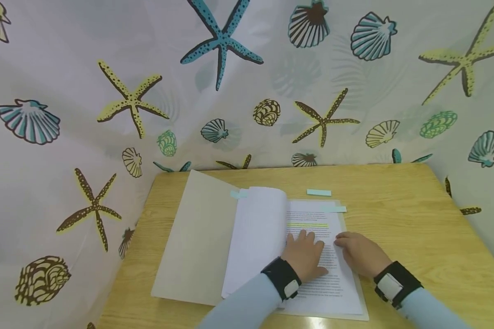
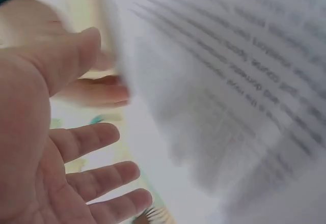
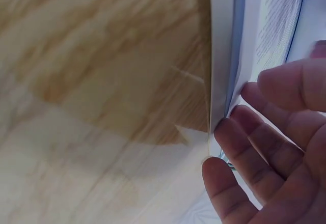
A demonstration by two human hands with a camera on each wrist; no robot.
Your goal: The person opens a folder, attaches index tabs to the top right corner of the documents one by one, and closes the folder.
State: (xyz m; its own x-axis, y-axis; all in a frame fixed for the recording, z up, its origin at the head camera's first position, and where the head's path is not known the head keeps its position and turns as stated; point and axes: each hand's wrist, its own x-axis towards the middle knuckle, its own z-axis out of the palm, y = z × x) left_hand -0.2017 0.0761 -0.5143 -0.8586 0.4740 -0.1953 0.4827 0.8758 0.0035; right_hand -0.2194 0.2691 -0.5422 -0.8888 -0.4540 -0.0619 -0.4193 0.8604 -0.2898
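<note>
A bound stack of printed sheets lies open on the table, its turned pages (image 1: pixel 255 237) curving over to the left beside a pale cover (image 1: pixel 197 237). My left hand (image 1: pixel 304 256) rests over the printed right page (image 1: pixel 325 292), fingers spread; its palm and straight fingers show in the left wrist view beside a blurred printed sheet (image 2: pixel 229 56). At the page's right edge is my right hand (image 1: pixel 360 253). In the right wrist view its loosely bent fingers (image 3: pixel 249 152) touch the stack's edge (image 3: pixel 221 56), with the thumb close to the index fingertip.
Pale blue sticky tabs mark the pages, and one loose blue strip (image 1: pixel 319 193) lies just beyond the stack. The wooden table (image 1: pixel 407 219) extends to the right. A shell-and-starfish patterned sheet (image 1: pixel 247 146) hangs behind and around the table.
</note>
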